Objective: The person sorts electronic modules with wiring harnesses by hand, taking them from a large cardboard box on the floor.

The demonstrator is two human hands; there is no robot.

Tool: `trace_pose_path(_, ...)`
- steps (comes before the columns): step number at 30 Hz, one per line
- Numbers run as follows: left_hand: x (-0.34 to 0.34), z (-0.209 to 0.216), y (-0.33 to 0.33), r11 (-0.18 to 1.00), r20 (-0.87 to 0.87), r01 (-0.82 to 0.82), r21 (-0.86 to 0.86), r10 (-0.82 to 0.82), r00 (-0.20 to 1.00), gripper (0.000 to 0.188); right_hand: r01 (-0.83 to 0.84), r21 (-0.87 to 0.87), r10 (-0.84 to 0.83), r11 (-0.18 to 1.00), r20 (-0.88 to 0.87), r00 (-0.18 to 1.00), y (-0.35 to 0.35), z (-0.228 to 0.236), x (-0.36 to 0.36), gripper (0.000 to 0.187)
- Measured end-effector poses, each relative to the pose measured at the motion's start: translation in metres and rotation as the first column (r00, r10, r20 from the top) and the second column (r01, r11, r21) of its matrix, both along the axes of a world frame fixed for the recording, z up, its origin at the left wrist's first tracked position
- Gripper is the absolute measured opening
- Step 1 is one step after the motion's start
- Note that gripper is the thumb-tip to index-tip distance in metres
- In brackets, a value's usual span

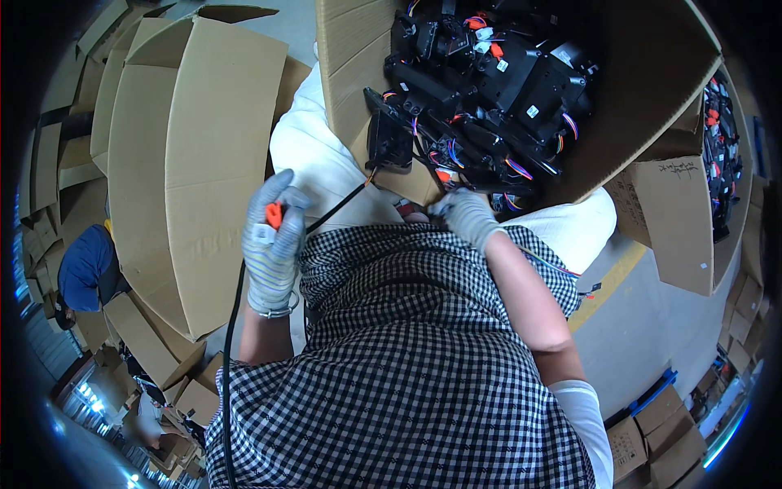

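Note:
My left hand (pixel 275 253), in a striped grey-white glove, is closed on an orange connector (pixel 274 215) with a white tag (pixel 263 234) beside it. Past this hand runs a black cable (pixel 338 205), which leads up to a black plastic unit (pixel 391 145) at the near left corner of the open carton and hangs down at my left side. My right hand (pixel 472 218), gloved too, has its fingers curled just below the carton's near edge; what they grip is hidden. Thin coloured wires (pixel 542 259) trail from beneath it across my checked apron.
An open carton (pixel 358 65) full of black units (pixel 505 90) with coloured wires and orange connectors leans before me. Another filled carton (pixel 668 216) stands to the right, and tall cardboard boxes (pixel 216 163) to the left. A person in dark blue (pixel 85 265) is at far left.

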State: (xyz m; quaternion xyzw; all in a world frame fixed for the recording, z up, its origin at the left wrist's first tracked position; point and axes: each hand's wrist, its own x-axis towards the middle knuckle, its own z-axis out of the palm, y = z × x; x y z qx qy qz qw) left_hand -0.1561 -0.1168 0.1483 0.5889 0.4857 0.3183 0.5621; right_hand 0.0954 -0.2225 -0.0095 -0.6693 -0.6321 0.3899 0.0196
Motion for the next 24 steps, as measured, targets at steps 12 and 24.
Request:
trace_pose_path(12, 0.033, -0.025, -0.01, 0.865, -0.254, 0.371, 0.338, -0.295, 0.921, 0.041, 0.534, -0.203, -0.34, 0.821, -0.925, 0.17, 0.018, 0.12, -0.002, 0.03)
trace_pose_path(24, 0.07, -0.051, -0.015, 0.729, 0.065, 0.66, 0.183, -0.679, 0.732, 0.039, 0.689, -0.024, -0.503, 0.724, -0.702, 0.505, -0.006, 0.169, -0.005, 0.022)
